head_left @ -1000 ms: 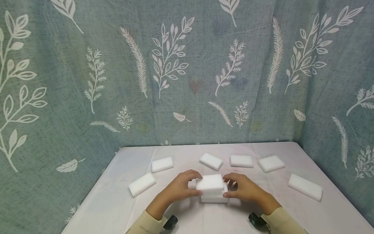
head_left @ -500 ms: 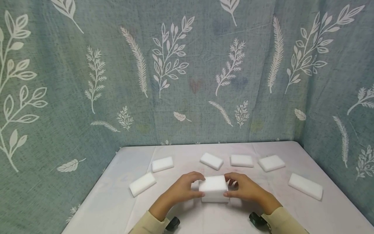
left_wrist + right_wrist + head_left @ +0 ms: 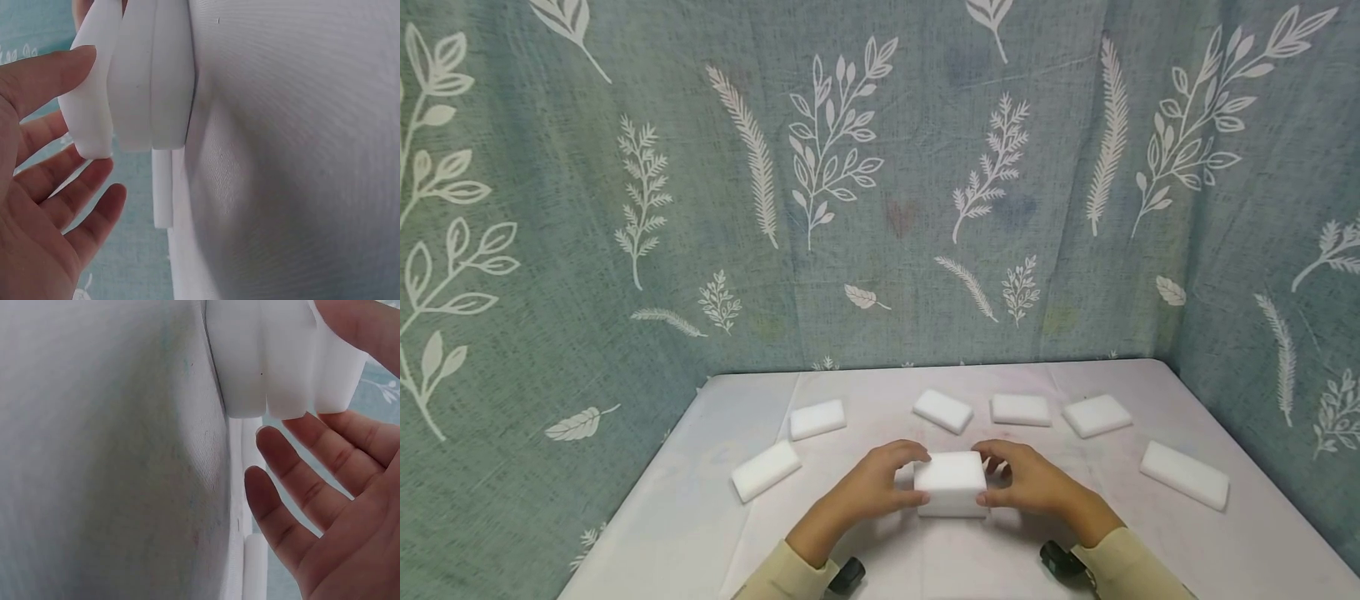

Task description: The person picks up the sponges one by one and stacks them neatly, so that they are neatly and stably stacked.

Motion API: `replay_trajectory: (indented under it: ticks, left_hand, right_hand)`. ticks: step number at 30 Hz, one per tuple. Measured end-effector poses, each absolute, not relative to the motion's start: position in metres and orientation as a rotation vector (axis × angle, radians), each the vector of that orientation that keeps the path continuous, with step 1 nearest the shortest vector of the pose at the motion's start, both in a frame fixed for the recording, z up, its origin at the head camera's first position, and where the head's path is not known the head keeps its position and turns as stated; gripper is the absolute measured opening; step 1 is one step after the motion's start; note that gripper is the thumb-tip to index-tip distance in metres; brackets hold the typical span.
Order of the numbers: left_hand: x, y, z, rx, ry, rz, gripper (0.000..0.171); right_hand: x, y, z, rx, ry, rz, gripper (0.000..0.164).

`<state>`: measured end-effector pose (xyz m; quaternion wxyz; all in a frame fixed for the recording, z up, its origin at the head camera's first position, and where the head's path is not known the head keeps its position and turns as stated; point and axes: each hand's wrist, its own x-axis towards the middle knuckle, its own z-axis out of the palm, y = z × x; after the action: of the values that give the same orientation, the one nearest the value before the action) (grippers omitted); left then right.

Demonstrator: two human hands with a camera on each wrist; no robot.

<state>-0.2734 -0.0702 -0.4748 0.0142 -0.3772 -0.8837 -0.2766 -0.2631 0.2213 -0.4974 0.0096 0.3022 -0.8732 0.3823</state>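
Note:
Three white sponges are stacked flat at the front middle of the table. My left hand (image 3: 880, 482) holds the top sponge (image 3: 94, 94) at its left end, thumb on the near face and fingers behind. Under it lie the middle sponge (image 3: 131, 94) and the bottom sponge (image 3: 171, 81). At the stack's right end is my right hand (image 3: 1026, 479), its thumb on the near side and fingers at the far side of the upper sponges. Its lower fingers (image 3: 275, 512) stick out free in the right wrist view. The top sponge sits roughly in line with those below.
Loose white sponges lie around the stack: two on the left, one of them a tilted sponge (image 3: 766, 472), several along the back, including a back sponge (image 3: 1020, 410), and a long sponge (image 3: 1185, 475) at the right. A patterned cloth (image 3: 880, 208) encloses the white table (image 3: 700, 517).
The top sponge has shifted right and down, from overhanging the stack's left side to lining up with it. My left hand has moved right with it; the right hand has hardly moved.

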Motion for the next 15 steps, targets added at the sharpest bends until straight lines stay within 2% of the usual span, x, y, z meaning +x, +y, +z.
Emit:
replay_trajectory:
  ticks: [5,12,15]
  left_hand:
    - [-0.274,-0.070,-0.476,-1.158,-2.764,-0.912,0.054]
    - [-0.277,-0.071,-0.483,-1.079,-2.863,-0.977,0.075]
    - [-0.279,-0.070,-0.485,-1.037,-2.911,-0.988,0.077]
  right_hand:
    - [-0.262,0.222,-0.497,0.933,-2.739,1.205,0.057]
    - [-0.262,0.223,-0.496,0.945,-2.736,1.191,0.058]
    - [-0.262,0.223,-0.495,0.943,-2.738,1.189,0.058]
